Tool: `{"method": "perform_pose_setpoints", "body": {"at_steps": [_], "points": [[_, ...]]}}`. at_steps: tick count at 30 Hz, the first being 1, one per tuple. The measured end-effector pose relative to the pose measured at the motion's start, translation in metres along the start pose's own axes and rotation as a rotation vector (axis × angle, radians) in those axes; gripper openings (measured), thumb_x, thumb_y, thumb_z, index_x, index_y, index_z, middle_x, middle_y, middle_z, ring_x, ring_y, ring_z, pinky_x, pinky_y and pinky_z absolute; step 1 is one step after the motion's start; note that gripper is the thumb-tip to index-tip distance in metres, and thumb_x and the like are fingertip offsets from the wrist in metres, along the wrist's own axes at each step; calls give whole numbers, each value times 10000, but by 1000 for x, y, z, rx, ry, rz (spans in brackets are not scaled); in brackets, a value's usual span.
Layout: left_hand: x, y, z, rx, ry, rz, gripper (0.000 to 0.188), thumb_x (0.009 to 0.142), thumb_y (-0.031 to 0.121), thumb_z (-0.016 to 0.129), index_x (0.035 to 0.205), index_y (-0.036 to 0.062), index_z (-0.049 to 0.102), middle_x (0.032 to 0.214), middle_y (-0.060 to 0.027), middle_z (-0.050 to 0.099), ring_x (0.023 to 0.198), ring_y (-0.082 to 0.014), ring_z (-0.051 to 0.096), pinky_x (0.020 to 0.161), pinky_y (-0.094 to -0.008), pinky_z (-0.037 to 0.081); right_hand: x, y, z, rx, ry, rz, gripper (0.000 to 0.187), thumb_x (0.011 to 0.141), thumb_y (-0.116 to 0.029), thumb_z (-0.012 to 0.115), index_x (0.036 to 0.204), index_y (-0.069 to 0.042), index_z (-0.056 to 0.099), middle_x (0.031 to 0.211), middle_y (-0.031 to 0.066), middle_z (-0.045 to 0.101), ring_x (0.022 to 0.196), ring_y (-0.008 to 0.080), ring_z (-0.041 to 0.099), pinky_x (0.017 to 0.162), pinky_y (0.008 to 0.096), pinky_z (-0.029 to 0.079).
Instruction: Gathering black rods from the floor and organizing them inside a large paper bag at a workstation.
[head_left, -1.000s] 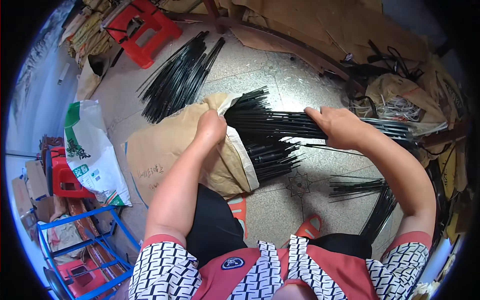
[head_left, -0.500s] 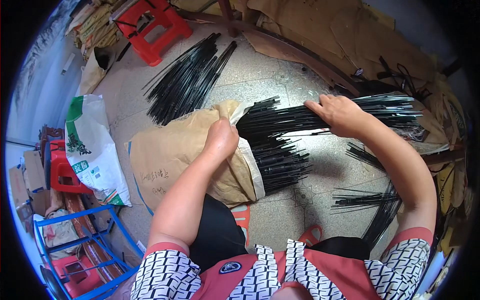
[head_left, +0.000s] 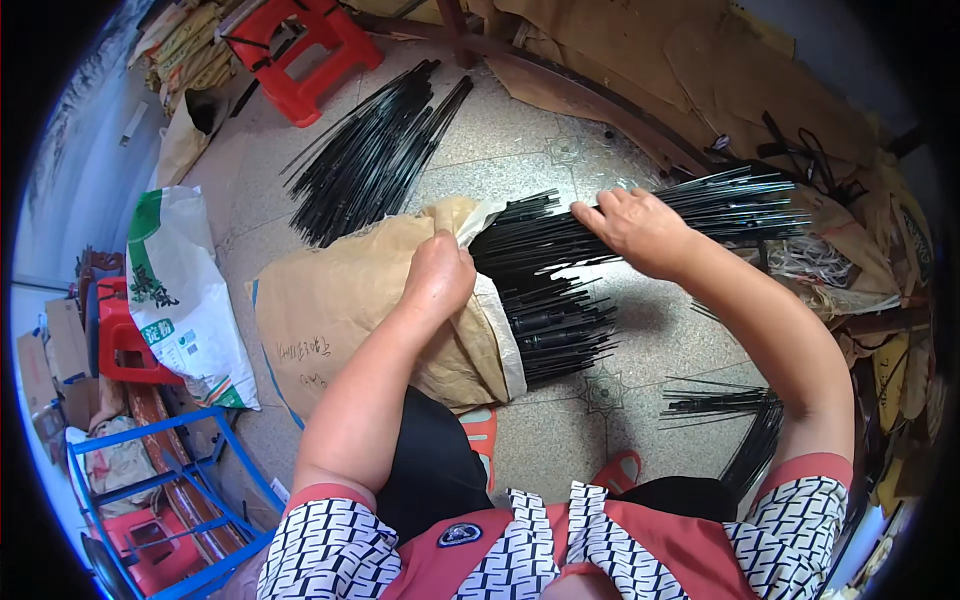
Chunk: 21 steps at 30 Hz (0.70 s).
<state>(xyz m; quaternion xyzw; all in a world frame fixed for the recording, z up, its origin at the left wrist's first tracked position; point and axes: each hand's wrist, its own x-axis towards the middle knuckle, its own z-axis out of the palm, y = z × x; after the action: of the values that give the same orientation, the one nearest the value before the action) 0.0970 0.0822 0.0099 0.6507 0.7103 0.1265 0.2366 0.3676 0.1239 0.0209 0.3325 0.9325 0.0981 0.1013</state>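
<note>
A brown paper sack (head_left: 340, 310) with a white lining lies on its side before me, its mouth facing right. My left hand (head_left: 440, 272) is closed on the upper rim of that mouth. A bundle of thin black rods (head_left: 735, 205) runs from inside the sack out to the upper right. My right hand (head_left: 640, 232) grips this bundle from above, fingers wrapped over it. More black rods (head_left: 560, 330) stick out of the sack's mouth below. The ends inside the sack are hidden.
Another pile of black rods (head_left: 375, 160) lies on the floor beyond the sack, near a red stool (head_left: 300, 60). Loose rods (head_left: 720, 402) lie at the right. At the left are a white-and-green bag (head_left: 190, 300) and a blue metal frame (head_left: 150, 490). Brown sheets (head_left: 680, 60) line the back.
My right hand has moved left toward the sack, and the rod bundle has slid farther into its mouth. My left hand keeps its hold on the rim.
</note>
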Motion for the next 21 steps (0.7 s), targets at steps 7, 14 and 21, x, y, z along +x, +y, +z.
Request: {"method": "perform_pose_setpoints", "body": {"at_steps": [7,14,21], "points": [[3,1,2,24,-10,-25,264,854,140,535,899,-118,574,904,-332,607,893,-471,591,832,-489,458,1,-5,-1,-327,219,-9,538,847,-69,512,1371,-62,391,945,95,532,875,192,554,785,342,436],[1,0,4,11,83,42,228,824,84,538,843,-136,592,823,-341,614,814,-466,623,765,-477,510,4,-1,-10,306,-221,91,509,723,-34,643,1205,-20,480,993,166,597,965,319,609,834,394,497],[-2,0,2,-16,84,29,229,822,85,529,843,-137,583,847,-352,608,826,-473,614,781,-489,496,-2,8,-28,474,-344,43,499,696,-48,659,1158,-7,475,1062,189,587,1010,347,591,858,412,488]]}}
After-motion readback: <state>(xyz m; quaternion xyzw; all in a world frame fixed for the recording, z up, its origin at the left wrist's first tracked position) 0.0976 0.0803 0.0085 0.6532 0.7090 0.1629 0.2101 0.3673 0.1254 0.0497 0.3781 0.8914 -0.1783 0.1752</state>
